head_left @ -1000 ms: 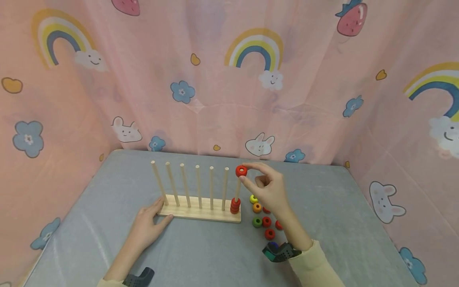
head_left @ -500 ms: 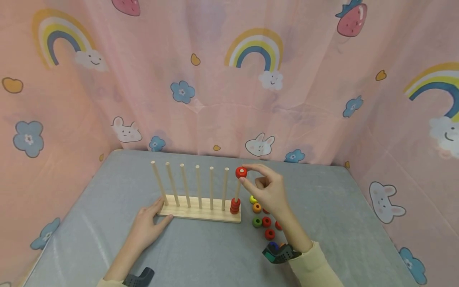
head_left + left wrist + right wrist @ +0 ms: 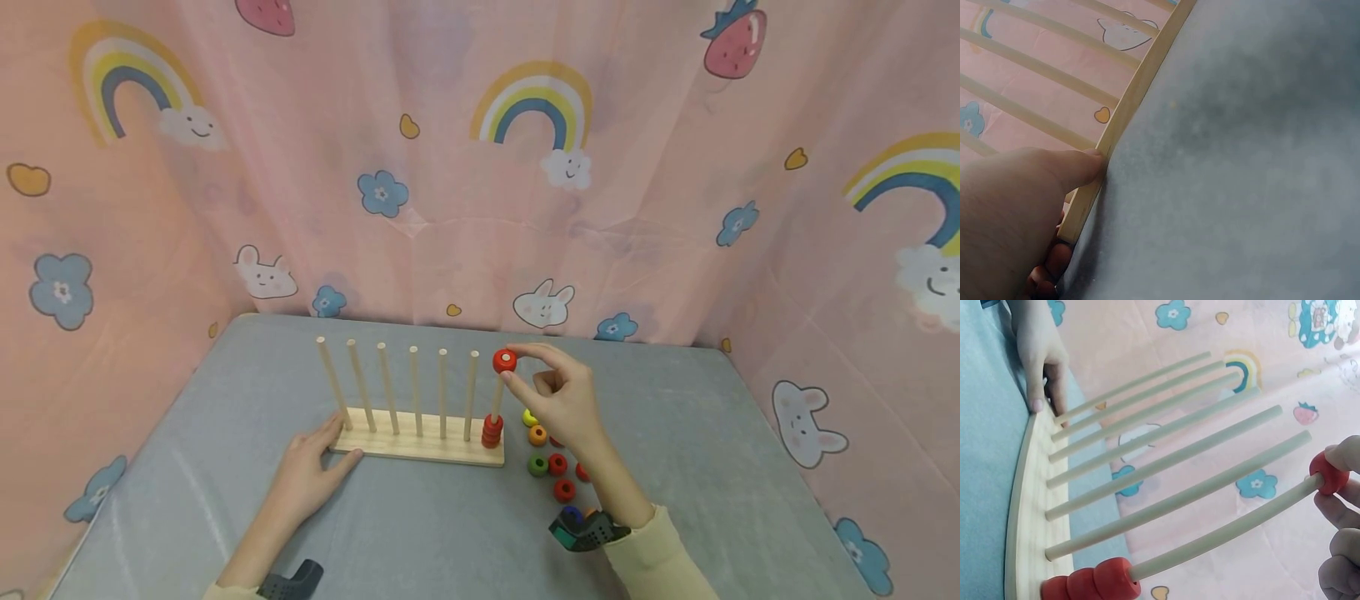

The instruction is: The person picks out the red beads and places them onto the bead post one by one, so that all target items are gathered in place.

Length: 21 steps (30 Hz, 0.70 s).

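A wooden peg stand [image 3: 420,447] with a row of upright pegs lies across the table. My left hand [image 3: 306,473] grips its left end, thumb against the front edge [image 3: 1130,94] and fingers round the end. Between thumb and index finger, my right hand [image 3: 564,398] pinches a red bead [image 3: 498,363] at the top of the rightmost peg [image 3: 1229,532]. The peg's tip shows in the bead's hole. Lower on that peg, three red beads [image 3: 1110,579] are stacked against the base.
Loose beads lie right of the stand, among them a yellow bead [image 3: 530,417], an orange bead [image 3: 537,435], a green bead [image 3: 537,465] and several red beads [image 3: 564,490]. A blue bead [image 3: 572,512] is partly hidden by the right wrist. A patterned pink curtain [image 3: 450,233] surrounds the grey table.
The right hand has lowered the red bead slightly, and the peg's tip now fills its hole. The left hand and the stand have not moved.
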{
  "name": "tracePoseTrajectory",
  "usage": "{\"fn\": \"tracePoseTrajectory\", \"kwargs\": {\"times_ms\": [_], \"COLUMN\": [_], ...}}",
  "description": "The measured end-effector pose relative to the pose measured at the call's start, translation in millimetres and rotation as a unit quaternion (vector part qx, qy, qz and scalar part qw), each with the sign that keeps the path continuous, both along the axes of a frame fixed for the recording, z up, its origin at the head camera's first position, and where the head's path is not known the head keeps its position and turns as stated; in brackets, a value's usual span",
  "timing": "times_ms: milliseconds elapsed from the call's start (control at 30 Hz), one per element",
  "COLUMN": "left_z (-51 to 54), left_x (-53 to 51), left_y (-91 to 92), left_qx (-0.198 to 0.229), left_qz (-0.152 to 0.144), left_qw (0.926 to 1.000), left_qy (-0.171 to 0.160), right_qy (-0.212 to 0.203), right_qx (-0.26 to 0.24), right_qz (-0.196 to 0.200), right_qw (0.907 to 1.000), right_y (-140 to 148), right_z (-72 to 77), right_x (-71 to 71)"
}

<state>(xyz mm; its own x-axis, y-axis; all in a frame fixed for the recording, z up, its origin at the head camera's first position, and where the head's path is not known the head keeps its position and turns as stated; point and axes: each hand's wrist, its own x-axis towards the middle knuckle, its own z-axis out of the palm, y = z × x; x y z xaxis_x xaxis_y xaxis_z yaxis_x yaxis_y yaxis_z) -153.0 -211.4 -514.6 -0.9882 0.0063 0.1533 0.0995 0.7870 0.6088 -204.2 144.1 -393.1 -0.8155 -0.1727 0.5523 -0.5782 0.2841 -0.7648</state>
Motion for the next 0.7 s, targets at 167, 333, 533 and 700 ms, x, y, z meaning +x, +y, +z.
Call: {"fn": "tracePoseTrajectory", "kwargs": {"times_ms": [167,333,533,700], "left_z": [-2.3,-2.4,-1.1,-1.6], "left_x": [-0.9,-1.1,-1.2,-1.4], "left_y": [-0.6,-0.2,0.1,-0.2], "left_qx": [-0.001,0.000,0.000,0.001], "left_qz": [0.001,-0.001,-0.001,0.000], "left_qw": [1.0000,1.0000,1.0000,1.0000], "left_qy": [0.000,0.002,-0.001,-0.004], "right_qy": [0.003,0.003,0.004,0.004], "right_qx": [0.000,0.004,0.004,0.008], "right_qz": [0.003,0.002,0.003,0.001], "right_qw": [1.0000,1.0000,1.0000,1.0000], "right_y": [0.2,0.2,0.2,0.2], "right_z": [0.0,0.7,1.2,0.6], "right_x": [-0.3,0.1,0.0,0.0]}}
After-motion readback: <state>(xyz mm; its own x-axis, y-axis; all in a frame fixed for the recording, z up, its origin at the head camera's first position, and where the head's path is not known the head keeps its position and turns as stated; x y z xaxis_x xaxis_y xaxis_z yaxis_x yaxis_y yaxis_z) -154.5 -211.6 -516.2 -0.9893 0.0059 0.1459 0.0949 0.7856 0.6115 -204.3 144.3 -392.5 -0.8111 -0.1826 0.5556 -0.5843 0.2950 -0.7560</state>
